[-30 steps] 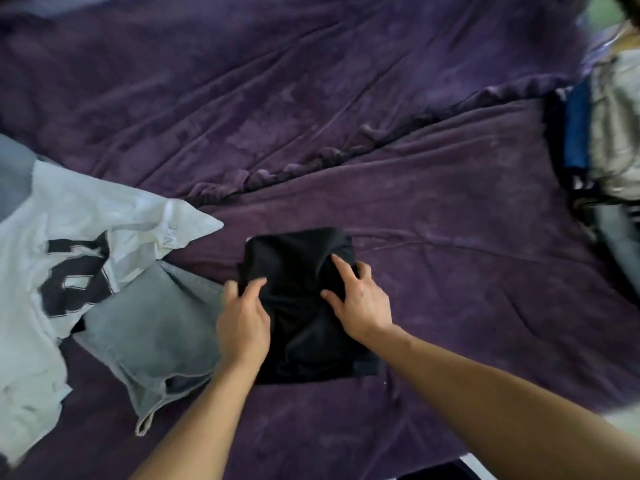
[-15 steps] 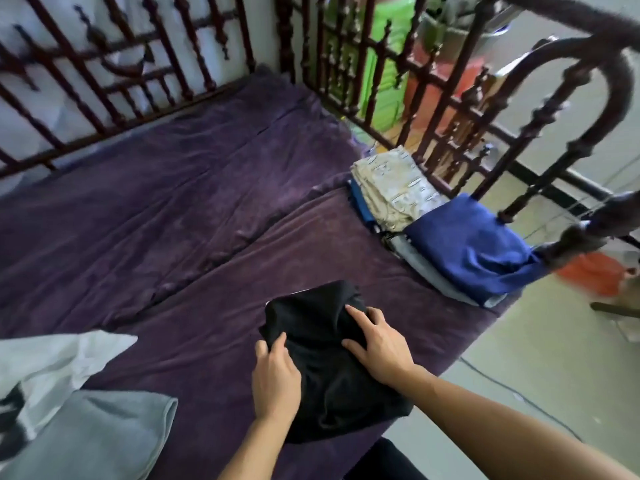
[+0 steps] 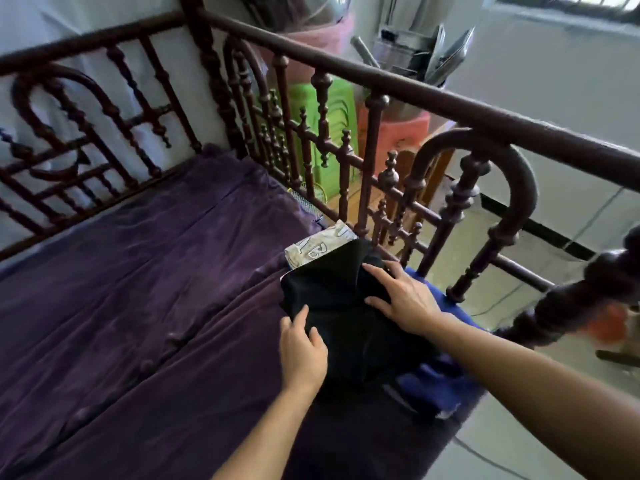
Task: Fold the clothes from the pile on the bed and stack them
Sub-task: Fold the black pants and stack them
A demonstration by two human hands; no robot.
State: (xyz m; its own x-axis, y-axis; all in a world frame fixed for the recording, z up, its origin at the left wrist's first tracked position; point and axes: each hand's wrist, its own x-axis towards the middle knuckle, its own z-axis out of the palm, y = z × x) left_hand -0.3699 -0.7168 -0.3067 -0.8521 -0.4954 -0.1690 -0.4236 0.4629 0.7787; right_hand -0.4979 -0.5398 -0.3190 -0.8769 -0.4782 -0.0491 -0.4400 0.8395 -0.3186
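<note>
A folded black garment (image 3: pixel 337 299) lies over the stack at the bed's right edge. It covers most of a cream printed garment (image 3: pixel 317 245) and a blue garment (image 3: pixel 438 384). My left hand (image 3: pixel 303 348) grips the black garment's near left edge, thumb on top. My right hand (image 3: pixel 405 301) rests flat on its top right part with the fingers spread. The unfolded pile is out of view.
A purple blanket (image 3: pixel 138 289) covers the bed. A dark wooden spindle rail (image 3: pixel 381 188) runs along the far and right sides, close behind the stack. Green (image 3: pixel 334 133) and pink (image 3: pixel 398 133) plastic stools stand beyond the rail. Floor lies at right.
Both hands carried the black garment from the middle of the bed to the right, onto the stack by the rail. The view swung right, so the white shirt and grey garment left the frame.
</note>
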